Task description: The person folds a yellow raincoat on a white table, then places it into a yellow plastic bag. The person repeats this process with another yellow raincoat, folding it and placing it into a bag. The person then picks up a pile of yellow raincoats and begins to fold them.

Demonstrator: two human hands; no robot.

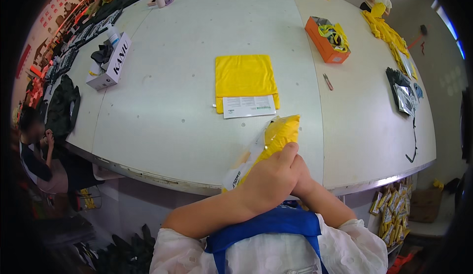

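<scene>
The person's left hand (273, 176) closes on a puffy, clear-plastic bag of yellow fabric (282, 135), at its eleven o'clock over the broad, pale table (167, 136). The right hand (304, 176) presses alongside, fingers hidden; I can't tell its grip. Farther toward eleven lies a folded, rectangular yellow cloth (245, 75).

My bare left hand (274, 175), curled, overlaps my bare right hand (306, 179); forearms (212, 217) converge from left and right.

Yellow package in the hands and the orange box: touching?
Apart. The head view shows bare tabletop between the top end of the yellow package and the nearest edge of the orange box.
</scene>
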